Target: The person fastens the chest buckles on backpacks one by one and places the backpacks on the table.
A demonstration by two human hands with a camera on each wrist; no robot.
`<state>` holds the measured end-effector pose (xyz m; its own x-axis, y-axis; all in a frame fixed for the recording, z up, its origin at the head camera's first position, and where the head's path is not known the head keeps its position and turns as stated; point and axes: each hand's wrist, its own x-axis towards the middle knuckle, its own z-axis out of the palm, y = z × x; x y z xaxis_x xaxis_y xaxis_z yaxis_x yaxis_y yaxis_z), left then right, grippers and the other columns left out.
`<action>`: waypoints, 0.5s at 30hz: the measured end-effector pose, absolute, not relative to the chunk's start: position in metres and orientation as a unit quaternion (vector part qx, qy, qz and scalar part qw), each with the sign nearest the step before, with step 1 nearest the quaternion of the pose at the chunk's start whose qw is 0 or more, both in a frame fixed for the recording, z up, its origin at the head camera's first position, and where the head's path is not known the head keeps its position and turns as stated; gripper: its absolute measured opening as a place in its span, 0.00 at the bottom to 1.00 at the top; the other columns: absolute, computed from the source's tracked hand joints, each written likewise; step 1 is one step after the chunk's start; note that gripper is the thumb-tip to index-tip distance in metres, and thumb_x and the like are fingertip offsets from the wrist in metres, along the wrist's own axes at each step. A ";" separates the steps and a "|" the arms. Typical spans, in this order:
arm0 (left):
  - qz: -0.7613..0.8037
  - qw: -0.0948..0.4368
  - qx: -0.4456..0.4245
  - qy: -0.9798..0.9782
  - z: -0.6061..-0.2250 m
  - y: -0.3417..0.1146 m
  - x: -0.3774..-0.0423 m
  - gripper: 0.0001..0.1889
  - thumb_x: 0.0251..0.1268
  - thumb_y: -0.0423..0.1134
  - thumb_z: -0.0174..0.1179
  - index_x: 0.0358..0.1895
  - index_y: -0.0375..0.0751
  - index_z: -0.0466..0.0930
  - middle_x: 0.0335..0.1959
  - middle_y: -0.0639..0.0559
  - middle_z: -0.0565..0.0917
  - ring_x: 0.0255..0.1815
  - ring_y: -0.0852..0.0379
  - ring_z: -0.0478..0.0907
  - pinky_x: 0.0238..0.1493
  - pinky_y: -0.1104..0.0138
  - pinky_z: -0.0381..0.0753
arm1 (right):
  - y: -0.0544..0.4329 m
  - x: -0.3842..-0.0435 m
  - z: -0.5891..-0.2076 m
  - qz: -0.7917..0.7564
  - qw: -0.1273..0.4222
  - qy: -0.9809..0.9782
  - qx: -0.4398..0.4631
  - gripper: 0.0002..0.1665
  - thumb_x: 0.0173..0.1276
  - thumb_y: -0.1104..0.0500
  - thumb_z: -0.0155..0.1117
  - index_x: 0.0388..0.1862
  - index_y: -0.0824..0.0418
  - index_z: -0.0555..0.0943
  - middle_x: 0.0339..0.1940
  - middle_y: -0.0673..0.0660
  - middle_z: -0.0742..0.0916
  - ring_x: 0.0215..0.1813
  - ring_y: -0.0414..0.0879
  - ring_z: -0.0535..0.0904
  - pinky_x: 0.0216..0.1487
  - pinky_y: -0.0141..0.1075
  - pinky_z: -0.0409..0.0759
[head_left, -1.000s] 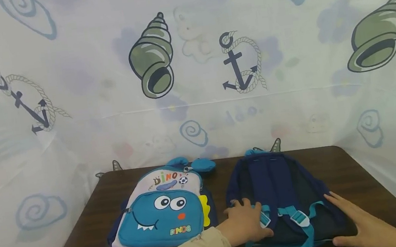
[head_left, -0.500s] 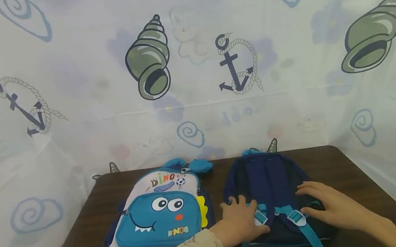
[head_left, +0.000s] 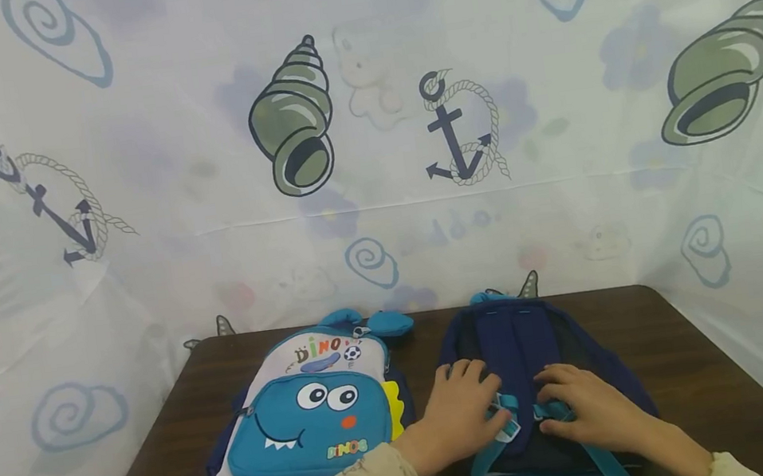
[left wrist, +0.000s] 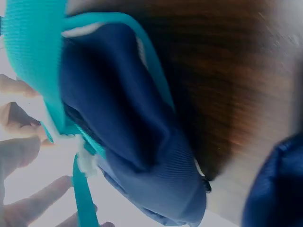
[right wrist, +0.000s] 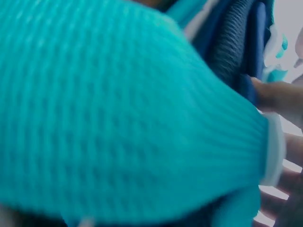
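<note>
Across the dark tabletop (head_left: 689,374), as the head view has it, a dino backpack (head_left: 308,424) lies at left and a navy backpack (head_left: 523,356) at right, just apart, both with their tops to the far side. The dino backpack shows its printed front; the navy one lies back panel up, which likely leaves its strap fittings easy to reach from the near side. Both hands are there, one at each side. The left hand (head_left: 458,413) lies over the left edge, fingers spread, thumb stretched right toward the left buckle (head_left: 508,432). The right hand (head_left: 595,407) has its fingers bent at the right strap (head_left: 611,469), thumb on the near side. Set opposite each other, the hands can probably steady the soft bag between them. The left strap (head_left: 483,472) trails to the near side.

Seen from the left wrist, that strap passes broad and close before the camera, the left fingers fairly straight and spread beside the buckle; whether any of them presses on the webbing is unclear. The navy base sags into folds, which suggests a lightly filled bag.

From the right wrist, turquoise webbing fills most of the view, gathered where it meets the pale right buckle (right wrist: 273,149), presumably because the slot is narrower. The right fingers stand next to and partly behind that buckle; I cannot tell whether they pinch it.
</note>
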<state>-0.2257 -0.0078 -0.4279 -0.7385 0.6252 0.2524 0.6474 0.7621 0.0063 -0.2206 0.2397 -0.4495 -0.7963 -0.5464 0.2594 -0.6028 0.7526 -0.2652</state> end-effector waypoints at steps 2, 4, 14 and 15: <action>-0.053 0.142 -0.357 -0.922 -0.429 -0.009 -0.228 0.18 0.71 0.56 0.58 0.57 0.54 0.80 0.60 0.52 0.78 0.63 0.52 0.73 0.63 0.49 0.74 | 0.237 -0.221 -0.453 0.168 0.095 -0.932 0.307 0.15 0.60 0.49 0.75 0.43 0.53 0.85 0.58 0.58 0.83 0.61 0.61 0.78 0.55 0.60 0.78; -0.062 0.161 -0.372 -0.912 -0.430 -0.010 -0.230 0.16 0.71 0.54 0.58 0.55 0.54 0.81 0.59 0.53 0.79 0.63 0.53 0.73 0.64 0.49 0.74 | 0.235 -0.222 -0.456 0.166 0.106 -0.933 0.303 0.14 0.59 0.50 0.75 0.41 0.53 0.86 0.57 0.59 0.84 0.61 0.61 0.78 0.54 0.60 0.79; -0.097 0.221 -0.409 -0.880 -0.427 -0.020 -0.234 0.12 0.70 0.47 0.59 0.53 0.56 0.81 0.62 0.55 0.77 0.66 0.54 0.71 0.68 0.50 0.70 | 0.233 -0.225 -0.460 0.141 0.133 -0.939 0.284 0.12 0.55 0.53 0.76 0.30 0.46 0.78 0.55 0.55 0.84 0.62 0.57 0.77 0.59 0.60 0.75; -0.100 0.222 -0.404 -0.882 -0.427 -0.021 -0.234 0.12 0.69 0.47 0.58 0.53 0.56 0.80 0.62 0.54 0.77 0.66 0.54 0.71 0.67 0.50 0.70 | 0.233 -0.225 -0.459 0.138 0.132 -0.941 0.280 0.13 0.55 0.53 0.75 0.30 0.45 0.77 0.55 0.54 0.84 0.62 0.56 0.77 0.59 0.60 0.75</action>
